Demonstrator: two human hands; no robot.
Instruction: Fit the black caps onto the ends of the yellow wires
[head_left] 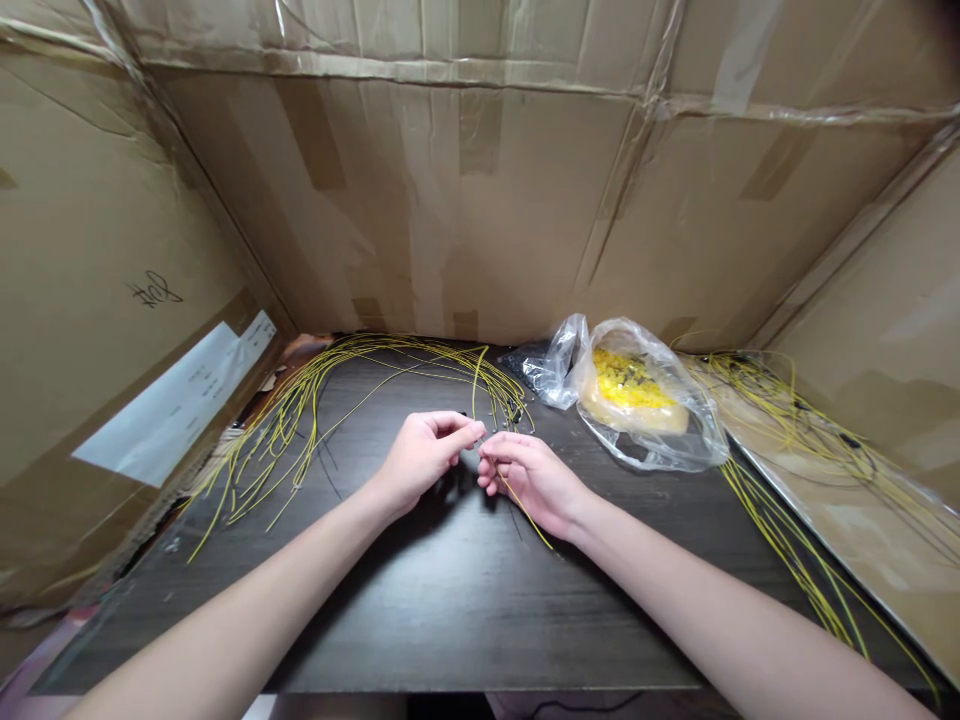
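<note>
Over the middle of the dark table my two hands meet almost fingertip to fingertip. My right hand (534,482) pinches a thin yellow wire (528,515), whose tail slants down to the right across the palm. Thumb and forefinger of my left hand (427,458) are pressed together on something too small to make out. Just above those fingertips another length of yellow wire (475,385) rises towards the bundle behind; whether it joins the held piece is hidden. The wire bundle (315,385) arcs from the table's left side to small metal-tipped ends behind my hands.
An open clear bag (651,440) of yellow small parts (626,380) stands at the back right, beside a bag of dark parts (536,372). More yellow wires (787,560) run down the right edge. Cardboard walls (517,220) enclose the table (465,620) on three sides.
</note>
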